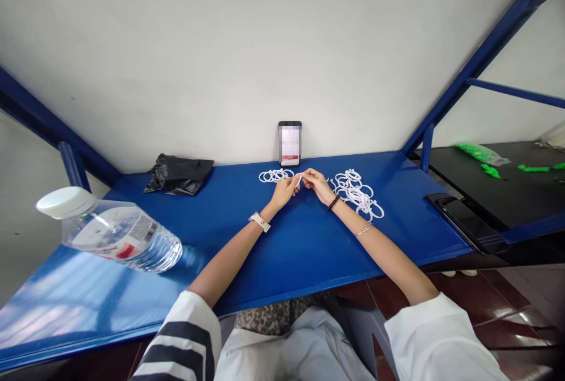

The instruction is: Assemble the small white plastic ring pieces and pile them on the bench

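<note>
My left hand [286, 189] and my right hand [316, 184] meet above the middle of the blue table. Their fingers are closed in a pinch around a small white cord loop [299, 180], mostly hidden by the fingertips. To the right of my right hand lies a loose, tangled pile of white cord loops [355, 194], some with small knots. Just behind my left hand several similar loops [274, 176] lie overlapping in a row.
A phone [290, 144] leans upright against the wall. A black plastic bag [179, 174] lies at the back left. Nearer on the left stands a large water bottle [123, 234] with a white cap. Blue metal bars [426, 148] rise at the right, with green items [481, 154] on a dark surface beyond.
</note>
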The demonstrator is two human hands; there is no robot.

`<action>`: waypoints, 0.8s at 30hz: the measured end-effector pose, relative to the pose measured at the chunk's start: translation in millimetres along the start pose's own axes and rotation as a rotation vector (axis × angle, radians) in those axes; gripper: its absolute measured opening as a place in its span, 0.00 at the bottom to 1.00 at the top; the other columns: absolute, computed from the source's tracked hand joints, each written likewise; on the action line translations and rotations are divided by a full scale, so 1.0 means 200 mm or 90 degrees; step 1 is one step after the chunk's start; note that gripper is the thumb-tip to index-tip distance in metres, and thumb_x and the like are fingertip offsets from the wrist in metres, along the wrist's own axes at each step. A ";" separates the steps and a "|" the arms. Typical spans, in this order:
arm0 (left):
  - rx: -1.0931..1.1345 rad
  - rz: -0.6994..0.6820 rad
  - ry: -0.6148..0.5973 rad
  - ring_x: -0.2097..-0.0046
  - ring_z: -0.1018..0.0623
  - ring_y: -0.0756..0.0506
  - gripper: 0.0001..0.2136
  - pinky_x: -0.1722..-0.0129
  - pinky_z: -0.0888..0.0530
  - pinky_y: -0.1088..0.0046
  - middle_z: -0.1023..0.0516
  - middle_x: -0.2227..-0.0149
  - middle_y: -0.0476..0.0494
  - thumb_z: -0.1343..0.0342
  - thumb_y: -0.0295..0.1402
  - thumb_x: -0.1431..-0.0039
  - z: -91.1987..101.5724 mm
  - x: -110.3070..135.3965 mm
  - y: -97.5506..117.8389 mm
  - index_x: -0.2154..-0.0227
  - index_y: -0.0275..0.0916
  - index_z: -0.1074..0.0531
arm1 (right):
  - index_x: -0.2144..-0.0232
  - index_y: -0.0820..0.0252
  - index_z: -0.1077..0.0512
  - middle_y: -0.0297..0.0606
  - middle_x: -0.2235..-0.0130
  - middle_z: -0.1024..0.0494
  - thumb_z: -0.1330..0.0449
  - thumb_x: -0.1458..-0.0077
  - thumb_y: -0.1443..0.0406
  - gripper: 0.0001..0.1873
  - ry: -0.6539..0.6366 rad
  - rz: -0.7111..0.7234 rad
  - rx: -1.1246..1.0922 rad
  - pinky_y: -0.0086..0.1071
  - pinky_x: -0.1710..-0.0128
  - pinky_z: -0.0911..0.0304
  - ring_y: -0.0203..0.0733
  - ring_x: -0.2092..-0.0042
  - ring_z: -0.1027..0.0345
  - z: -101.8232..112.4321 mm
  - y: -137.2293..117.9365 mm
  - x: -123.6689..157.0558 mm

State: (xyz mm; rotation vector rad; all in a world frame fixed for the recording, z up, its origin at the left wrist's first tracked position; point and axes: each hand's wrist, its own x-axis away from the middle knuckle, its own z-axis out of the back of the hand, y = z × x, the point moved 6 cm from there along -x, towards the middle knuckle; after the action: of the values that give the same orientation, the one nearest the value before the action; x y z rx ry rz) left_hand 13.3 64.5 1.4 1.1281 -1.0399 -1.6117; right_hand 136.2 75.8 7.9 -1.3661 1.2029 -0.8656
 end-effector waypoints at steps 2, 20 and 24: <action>0.009 0.004 0.003 0.80 0.32 0.51 0.31 0.76 0.34 0.74 0.31 0.82 0.47 0.60 0.59 0.40 0.00 0.00 0.00 0.82 0.37 0.32 | 0.78 0.58 0.33 0.28 0.79 0.35 0.32 0.57 0.51 0.19 0.003 -0.001 0.013 0.30 0.75 0.49 0.32 0.76 0.44 0.00 0.01 0.00; 0.091 0.033 0.055 0.82 0.32 0.51 0.32 0.81 0.35 0.75 0.31 0.84 0.46 0.63 0.59 0.39 0.02 -0.01 -0.04 0.80 0.36 0.32 | 0.61 0.56 0.24 0.29 0.76 0.30 0.35 0.55 0.56 0.18 0.004 -0.024 -0.025 0.29 0.75 0.47 0.32 0.75 0.41 0.02 0.03 -0.02; 0.094 0.033 0.053 0.82 0.31 0.51 0.32 0.81 0.35 0.75 0.31 0.84 0.46 0.63 0.60 0.39 0.02 -0.01 -0.04 0.81 0.36 0.32 | 0.62 0.56 0.25 0.29 0.77 0.31 0.33 0.55 0.54 0.18 -0.002 -0.009 -0.015 0.29 0.75 0.48 0.31 0.75 0.42 0.02 0.03 -0.02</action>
State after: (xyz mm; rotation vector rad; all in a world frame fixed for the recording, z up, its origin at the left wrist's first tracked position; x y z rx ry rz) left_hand 7.4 68.5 -4.8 1.2452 -1.1382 -1.4540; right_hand 137.5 80.8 1.7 -1.3960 1.2064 -0.8618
